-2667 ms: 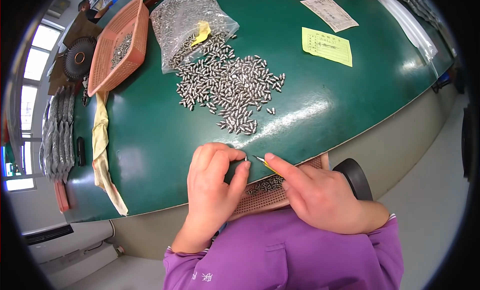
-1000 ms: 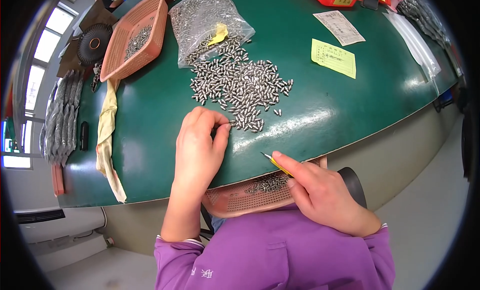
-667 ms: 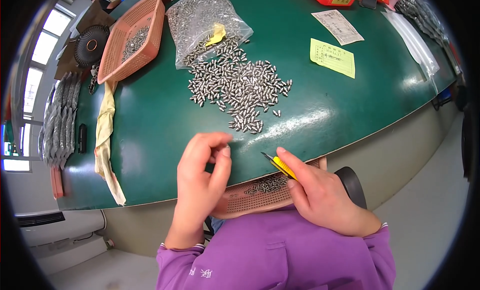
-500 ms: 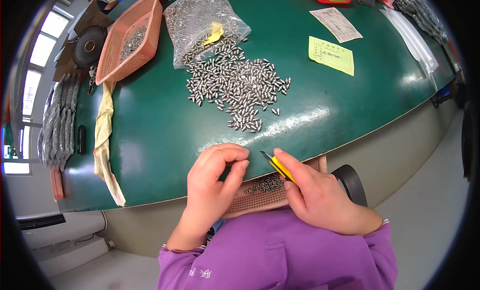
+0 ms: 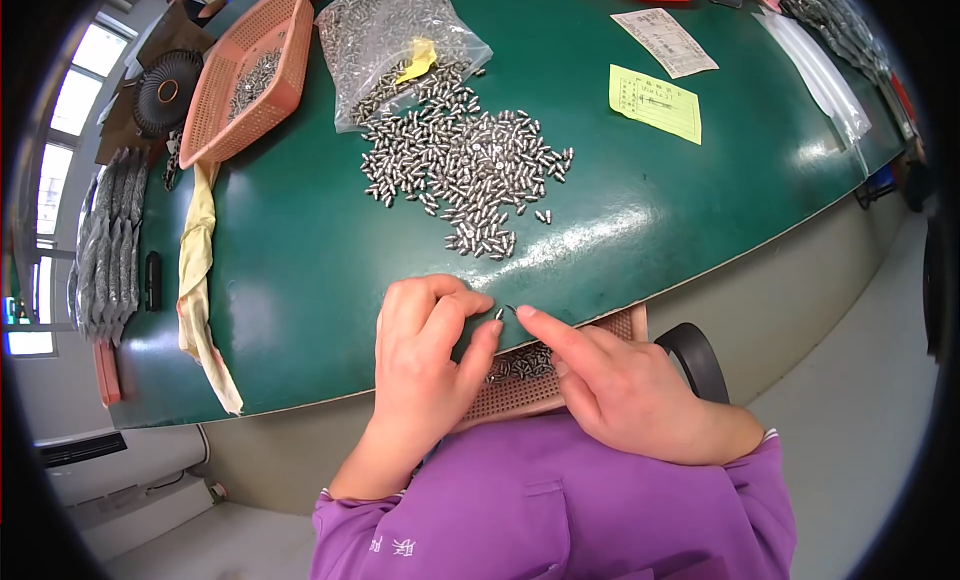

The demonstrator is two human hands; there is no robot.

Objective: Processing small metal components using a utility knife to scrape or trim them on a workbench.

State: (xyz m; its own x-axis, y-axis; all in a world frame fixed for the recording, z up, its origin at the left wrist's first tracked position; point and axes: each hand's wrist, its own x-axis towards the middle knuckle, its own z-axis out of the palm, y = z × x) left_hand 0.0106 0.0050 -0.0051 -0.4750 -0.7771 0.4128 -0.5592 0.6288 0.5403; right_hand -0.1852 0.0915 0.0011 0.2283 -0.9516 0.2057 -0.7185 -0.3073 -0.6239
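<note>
Metal piece (image 5: 499,315), small and silvery, sits pinched between the thumb and index finger of your left hand (image 5: 422,342), near the front edge of the green surface (image 5: 300,280). Your right hand (image 5: 630,390) is just beside it, index finger extended and the other fingers curled under; it seems to grip a dark-tipped tool (image 5: 512,309), though your fingers hide nearly all but the point, which lies close to the piece. Beyond your hands spreads a heap of similar silvery parts (image 5: 480,170), running back to the mouth of a clear bag (image 5: 390,30) that holds more, with a yellow scrap (image 5: 418,58) on it. To your left stand a tilted orange basket (image 5: 287,95) with parts inside, a pale cloth strip (image 5: 196,240) and a black marker (image 5: 153,280). To your right lie a yellow card (image 5: 655,103) and, farther back, a whitish slip (image 5: 665,40). Below the front edge, between your wrists and close to your purple top (image 5: 480,490), a perforated basket (image 5: 520,398) contains more metal parts.
</note>
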